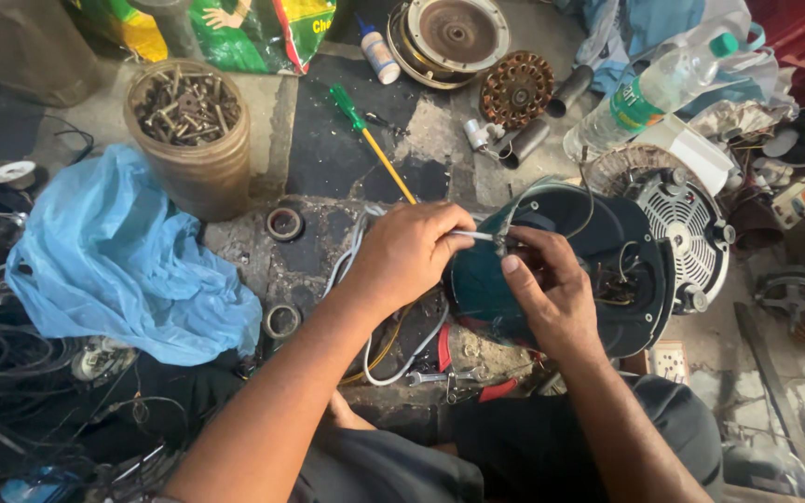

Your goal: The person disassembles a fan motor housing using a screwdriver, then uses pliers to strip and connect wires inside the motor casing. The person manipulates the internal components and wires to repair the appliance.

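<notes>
My left hand [407, 256] is closed around a thin metal tool [473, 236] whose tip points right, to the rim of a dark teal round housing [626, 251]. My right hand [552, 293] rests on that housing, its fingers pinching thin wires [511, 240] right at the tool's tip. More loose wires lie inside the housing. Red-handled pliers [444, 359] and white cable [393, 373] lie below my hands.
A jar of screws [188, 112], a blue plastic bag [114, 261] and tangled black cables [11, 373] lie left. A green-handled screwdriver [365, 135], a motor rotor [516, 88], a round metal cover [449, 37], a water bottle [654, 88] and a white finned motor part [691, 228] lie behind.
</notes>
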